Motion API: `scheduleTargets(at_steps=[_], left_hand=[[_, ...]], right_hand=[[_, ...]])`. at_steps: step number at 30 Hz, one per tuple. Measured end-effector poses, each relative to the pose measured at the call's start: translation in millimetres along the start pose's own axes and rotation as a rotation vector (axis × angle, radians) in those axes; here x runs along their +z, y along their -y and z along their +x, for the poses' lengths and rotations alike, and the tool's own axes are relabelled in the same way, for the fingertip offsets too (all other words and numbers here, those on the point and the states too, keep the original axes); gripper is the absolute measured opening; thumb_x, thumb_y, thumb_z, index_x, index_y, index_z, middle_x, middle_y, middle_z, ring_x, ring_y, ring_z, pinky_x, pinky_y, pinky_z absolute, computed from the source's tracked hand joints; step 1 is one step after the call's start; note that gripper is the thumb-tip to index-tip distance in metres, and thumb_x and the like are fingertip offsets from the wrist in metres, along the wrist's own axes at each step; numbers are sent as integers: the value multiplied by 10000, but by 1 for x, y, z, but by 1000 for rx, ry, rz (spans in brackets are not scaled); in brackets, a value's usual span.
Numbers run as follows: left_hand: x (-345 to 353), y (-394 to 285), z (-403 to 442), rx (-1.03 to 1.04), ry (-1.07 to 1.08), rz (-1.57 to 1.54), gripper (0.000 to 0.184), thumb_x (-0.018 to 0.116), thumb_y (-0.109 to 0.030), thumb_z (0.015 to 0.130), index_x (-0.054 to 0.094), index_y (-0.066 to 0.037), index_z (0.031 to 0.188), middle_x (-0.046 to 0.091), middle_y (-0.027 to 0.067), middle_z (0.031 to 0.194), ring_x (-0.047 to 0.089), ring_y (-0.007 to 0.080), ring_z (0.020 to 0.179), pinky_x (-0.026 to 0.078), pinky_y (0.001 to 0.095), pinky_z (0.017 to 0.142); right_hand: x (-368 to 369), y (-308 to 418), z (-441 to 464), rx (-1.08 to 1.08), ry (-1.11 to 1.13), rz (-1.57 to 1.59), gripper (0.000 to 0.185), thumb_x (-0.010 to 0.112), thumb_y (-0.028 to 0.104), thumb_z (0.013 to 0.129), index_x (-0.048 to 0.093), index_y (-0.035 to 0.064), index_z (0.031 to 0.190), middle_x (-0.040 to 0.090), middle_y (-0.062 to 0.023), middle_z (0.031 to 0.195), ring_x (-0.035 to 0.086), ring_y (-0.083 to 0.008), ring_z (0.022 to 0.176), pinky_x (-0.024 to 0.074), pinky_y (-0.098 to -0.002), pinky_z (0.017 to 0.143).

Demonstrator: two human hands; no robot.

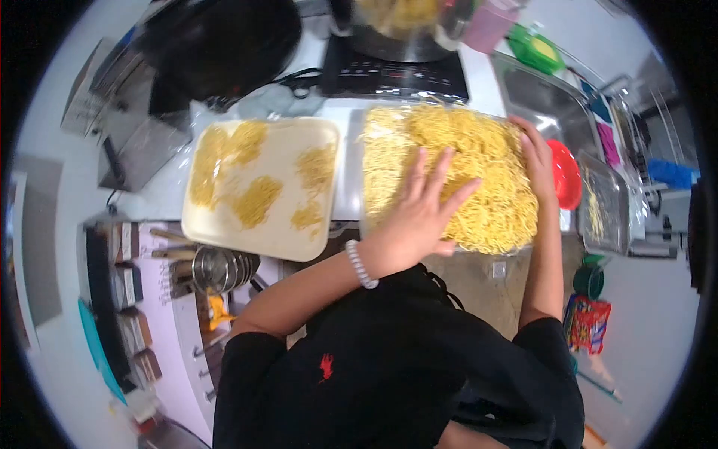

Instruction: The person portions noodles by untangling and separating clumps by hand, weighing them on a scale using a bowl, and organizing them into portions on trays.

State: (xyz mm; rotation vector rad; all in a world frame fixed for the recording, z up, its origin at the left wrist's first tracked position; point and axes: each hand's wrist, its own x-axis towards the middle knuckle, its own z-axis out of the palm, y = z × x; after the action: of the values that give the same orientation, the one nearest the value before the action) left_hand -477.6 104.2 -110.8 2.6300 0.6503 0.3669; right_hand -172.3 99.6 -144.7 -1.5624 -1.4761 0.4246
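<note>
A wide tray of yellow noodles [486, 217], lined with clear plastic, lies in front of me at the counter's edge. My left hand [419, 221] is flat over the noodles' left part, palm down, fingers spread and holding nothing. Along the tray's right side, my right hand [537, 161] rests with fingers stretched out against the edge of the noodles; its underside is hidden. To the left stands a cream tray [299, 239] bearing several small noodle portions [258, 202], some of which look covered by clear plastic.
Behind the trays are a black induction cooker [404, 77] with a metal pot [396, 45], and a large black wok [217, 45]. Black-handled scissors [301, 84] lie nearby. On the right are a sink [538, 93], a red bowl [566, 176] and a clear container [604, 217].
</note>
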Motion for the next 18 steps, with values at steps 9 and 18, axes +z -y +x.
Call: scheduleTargets(at_steps=[9,18], left_hand=[[-70,70,-64,-195,-244,-345,623,636,-96,781,432,-88,1369,332,227,1448,282,376,1372,243,452,1136],[-104,202,-223,-1382,-475,177,541,597,-350,878,516,31,1253,585,317,1144,552,464,1087,439,479,943]], right_hand=[[-2,7,0,21,42,-62,375,436,255,986,577,-4,1218,597,-123,1238,520,-215,1191,338,-310,1034],[-2,4,1,33,45,-92,357,440,237,986,578,1,1215,578,-141,1283,491,-232,1244,314,-319,1066]])
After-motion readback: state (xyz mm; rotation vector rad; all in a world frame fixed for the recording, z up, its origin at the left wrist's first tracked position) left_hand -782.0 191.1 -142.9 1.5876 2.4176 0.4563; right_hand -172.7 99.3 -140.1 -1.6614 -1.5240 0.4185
